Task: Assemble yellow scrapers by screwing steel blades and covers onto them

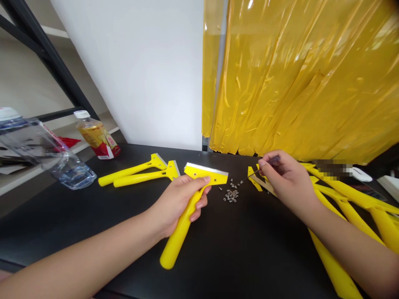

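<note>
Both forearms (102,249) enter from the lower corners, above a black table (249,257). The left hand (179,203) is closed around the yellow scraper (178,240), with the thumb pressed on its head, just under the blade (207,169). This scraper is in front of the person, at the middle, with its handle toward the camera. The right hand (285,174) pinches a thin screwdriver (251,174) between thumb and fingers. Its tip points at some small screws and rings (231,195); I cannot tell if it touches one. To the left lie two other scrapers (137,180), near a juice bottle (99,139) and a water bottle (70,172). Many yellow handles (333,265) lie at the right. Yellow film (296,74) hangs behind.
</note>
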`<state>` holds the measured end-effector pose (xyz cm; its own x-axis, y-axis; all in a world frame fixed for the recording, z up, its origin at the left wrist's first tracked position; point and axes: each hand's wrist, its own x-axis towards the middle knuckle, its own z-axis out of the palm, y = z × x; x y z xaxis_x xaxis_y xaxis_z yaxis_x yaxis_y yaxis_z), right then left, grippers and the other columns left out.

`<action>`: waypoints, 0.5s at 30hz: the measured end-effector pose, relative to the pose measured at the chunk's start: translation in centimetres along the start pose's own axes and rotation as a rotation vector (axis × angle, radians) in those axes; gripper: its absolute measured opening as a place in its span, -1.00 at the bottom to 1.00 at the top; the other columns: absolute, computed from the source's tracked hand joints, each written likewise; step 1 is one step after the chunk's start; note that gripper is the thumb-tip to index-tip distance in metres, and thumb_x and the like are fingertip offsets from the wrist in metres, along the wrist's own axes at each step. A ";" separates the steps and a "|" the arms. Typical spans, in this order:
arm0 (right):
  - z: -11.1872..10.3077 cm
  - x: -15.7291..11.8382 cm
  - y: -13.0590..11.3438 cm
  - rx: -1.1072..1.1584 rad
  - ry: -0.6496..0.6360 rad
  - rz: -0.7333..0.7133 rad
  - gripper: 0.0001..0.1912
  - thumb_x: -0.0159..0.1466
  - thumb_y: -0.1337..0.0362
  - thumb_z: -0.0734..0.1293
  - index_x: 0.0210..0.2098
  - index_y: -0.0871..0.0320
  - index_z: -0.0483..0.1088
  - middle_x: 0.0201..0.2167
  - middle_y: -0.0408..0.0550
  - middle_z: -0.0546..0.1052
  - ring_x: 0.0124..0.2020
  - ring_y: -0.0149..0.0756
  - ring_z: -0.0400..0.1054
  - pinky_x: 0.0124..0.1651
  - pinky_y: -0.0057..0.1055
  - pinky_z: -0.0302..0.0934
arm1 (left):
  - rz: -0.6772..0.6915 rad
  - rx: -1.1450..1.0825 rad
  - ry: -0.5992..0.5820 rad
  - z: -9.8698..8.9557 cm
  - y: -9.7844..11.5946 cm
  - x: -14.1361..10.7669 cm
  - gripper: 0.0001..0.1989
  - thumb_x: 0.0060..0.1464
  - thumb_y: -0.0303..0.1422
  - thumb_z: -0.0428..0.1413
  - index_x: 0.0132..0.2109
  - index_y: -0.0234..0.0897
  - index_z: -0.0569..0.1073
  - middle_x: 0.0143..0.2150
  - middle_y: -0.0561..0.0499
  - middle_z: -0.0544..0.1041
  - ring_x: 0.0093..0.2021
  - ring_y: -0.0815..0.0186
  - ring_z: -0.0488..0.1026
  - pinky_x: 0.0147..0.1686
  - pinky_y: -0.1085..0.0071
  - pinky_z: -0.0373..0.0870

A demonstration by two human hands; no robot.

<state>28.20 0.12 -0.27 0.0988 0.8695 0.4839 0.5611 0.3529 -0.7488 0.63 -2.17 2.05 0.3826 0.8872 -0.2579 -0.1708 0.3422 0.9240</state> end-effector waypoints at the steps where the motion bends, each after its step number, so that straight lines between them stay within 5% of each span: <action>1: 0.0 0.0 -0.1 -0.002 0.003 -0.004 -0.84 0.38 0.09 0.36 -0.24 0.02 0.39 -0.41 -0.17 0.49 -0.37 -0.28 0.45 -0.30 -0.37 0.28 | 0.003 0.001 -0.002 0.0 0.0 0.0 -0.66 0.25 -0.17 0.22 -0.40 -0.27 0.38 -0.64 0.15 0.28 -0.73 0.51 0.17 -0.75 0.60 0.07; 15: 0.0 0.0 -0.2 -0.137 -0.051 -0.047 -0.82 0.39 0.09 0.34 -0.27 0.04 0.38 -0.42 -0.15 0.49 -0.42 -0.29 0.37 -0.36 -0.36 0.22 | -0.001 0.005 -0.008 0.0 0.1 -0.1 -0.66 0.24 -0.17 0.23 -0.40 -0.27 0.39 -0.64 0.14 0.29 -0.72 0.51 0.18 -0.75 0.60 0.08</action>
<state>28.12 0.09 -0.13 0.0300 0.8705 0.4912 0.6714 0.3465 -0.6551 0.59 -2.22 2.14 0.3898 0.8843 -0.2570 -0.1660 0.3420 0.9249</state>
